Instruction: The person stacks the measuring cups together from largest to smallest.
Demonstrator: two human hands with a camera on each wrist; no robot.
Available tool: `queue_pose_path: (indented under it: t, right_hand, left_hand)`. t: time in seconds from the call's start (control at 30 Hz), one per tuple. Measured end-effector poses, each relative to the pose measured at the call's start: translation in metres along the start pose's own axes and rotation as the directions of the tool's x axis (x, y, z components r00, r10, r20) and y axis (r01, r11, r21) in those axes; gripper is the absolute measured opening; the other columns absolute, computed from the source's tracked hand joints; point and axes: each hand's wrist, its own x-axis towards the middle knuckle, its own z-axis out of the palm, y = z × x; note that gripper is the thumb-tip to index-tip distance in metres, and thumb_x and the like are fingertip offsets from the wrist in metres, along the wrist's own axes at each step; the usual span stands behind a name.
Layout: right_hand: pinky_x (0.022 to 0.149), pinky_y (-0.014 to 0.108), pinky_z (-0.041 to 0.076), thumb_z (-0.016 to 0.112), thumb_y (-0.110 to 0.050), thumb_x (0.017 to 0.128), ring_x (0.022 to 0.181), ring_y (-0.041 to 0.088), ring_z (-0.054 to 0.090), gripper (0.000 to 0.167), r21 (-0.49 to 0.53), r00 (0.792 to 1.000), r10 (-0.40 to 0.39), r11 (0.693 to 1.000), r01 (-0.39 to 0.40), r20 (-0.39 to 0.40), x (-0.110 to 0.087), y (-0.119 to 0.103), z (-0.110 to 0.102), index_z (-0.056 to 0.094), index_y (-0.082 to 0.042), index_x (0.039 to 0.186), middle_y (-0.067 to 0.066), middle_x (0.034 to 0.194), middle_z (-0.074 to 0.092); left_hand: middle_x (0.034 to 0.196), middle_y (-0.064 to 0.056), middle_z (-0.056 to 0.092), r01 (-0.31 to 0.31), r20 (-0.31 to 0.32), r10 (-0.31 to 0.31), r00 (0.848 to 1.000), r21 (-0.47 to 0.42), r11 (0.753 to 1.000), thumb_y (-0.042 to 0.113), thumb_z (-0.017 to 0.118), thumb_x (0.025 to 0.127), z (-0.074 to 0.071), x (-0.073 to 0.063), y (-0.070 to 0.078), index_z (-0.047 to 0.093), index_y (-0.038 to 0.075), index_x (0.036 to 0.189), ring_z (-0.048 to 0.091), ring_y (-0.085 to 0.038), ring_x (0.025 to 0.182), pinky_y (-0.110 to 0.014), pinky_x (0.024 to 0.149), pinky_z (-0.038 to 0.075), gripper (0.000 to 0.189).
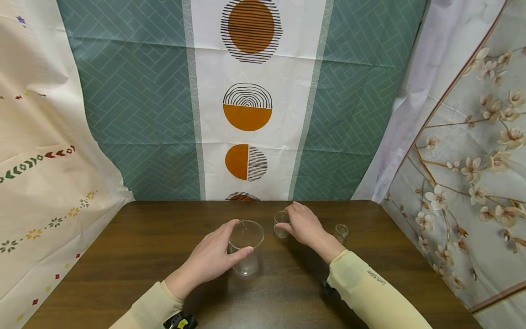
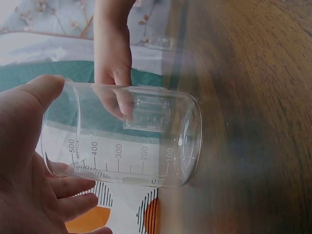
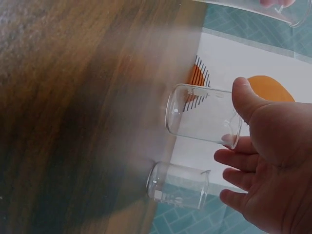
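Observation:
A large glass beaker stands upright on the table, with white marks up to 500 in the left wrist view. My left hand holds it near the rim, thumb at the near side and fingers round the far side. Farther back and to the right is a smaller clear beaker. My right hand grips that one by its upper edge; in the right wrist view the thumb and index finger lie on opposite sides of the rim. The smallest beaker stands to the right, beyond the right wrist, untouched.
The brown wooden table ends at a green and white patterned curtain behind. A cream cloth hangs at the left and a floral cloth at the right.

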Motion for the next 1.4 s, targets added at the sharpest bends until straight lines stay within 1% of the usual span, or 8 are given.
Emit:
queue_pose_path:
  t: [0.23,0.53,1.07,1.4]
  right_hand:
    - [0.126,0.054,0.037,0.077,-0.046,0.103,0.150,0.043,0.050,0.060,0.015,1.000,0.022,1.000,-0.022,0.018,0.000,-0.003,-0.003,0.069,0.006,0.131,0.022,0.134,0.070]
    - [0.126,0.054,0.036,0.077,-0.047,0.103,0.151,0.041,0.050,0.062,0.031,0.999,0.031,0.999,-0.031,0.010,-0.005,-0.005,-0.006,0.068,0.006,0.133,0.021,0.137,0.070]
    - [0.126,0.055,0.037,0.078,-0.047,0.103,0.152,0.041,0.049,0.061,0.053,1.000,0.015,0.998,-0.014,-0.012,-0.013,-0.012,-0.016,0.069,0.005,0.133,0.020,0.137,0.070]
    - [0.125,0.056,0.038,0.079,-0.046,0.102,0.151,0.042,0.050,0.060,0.066,1.000,0.000,0.998,0.001,-0.022,-0.018,-0.014,-0.022,0.069,0.005,0.132,0.020,0.136,0.070]
  left_hand:
    - [0.158,-0.012,0.059,0.004,0.001,-0.004,1.000,-0.002,1.000,0.069,0.071,0.100,0.000,-0.001,0.000,0.049,0.004,0.161,0.061,-0.036,0.140,-0.058,0.113,0.050,0.091]
    - [0.159,-0.012,0.059,0.006,0.000,-0.006,1.000,-0.001,1.000,0.070,0.070,0.100,0.000,-0.001,0.000,0.049,0.005,0.161,0.061,-0.036,0.140,-0.059,0.113,0.050,0.092]
    - [0.158,-0.011,0.060,0.004,-0.006,-0.004,1.000,0.000,1.000,0.071,0.070,0.100,0.001,-0.001,0.000,0.050,0.006,0.161,0.062,-0.036,0.139,-0.059,0.112,0.051,0.091]
    - [0.159,-0.013,0.058,0.013,0.005,-0.013,1.000,-0.004,1.000,0.070,0.070,0.100,0.000,-0.001,0.000,0.049,0.004,0.161,0.061,-0.038,0.141,-0.060,0.113,0.049,0.093]
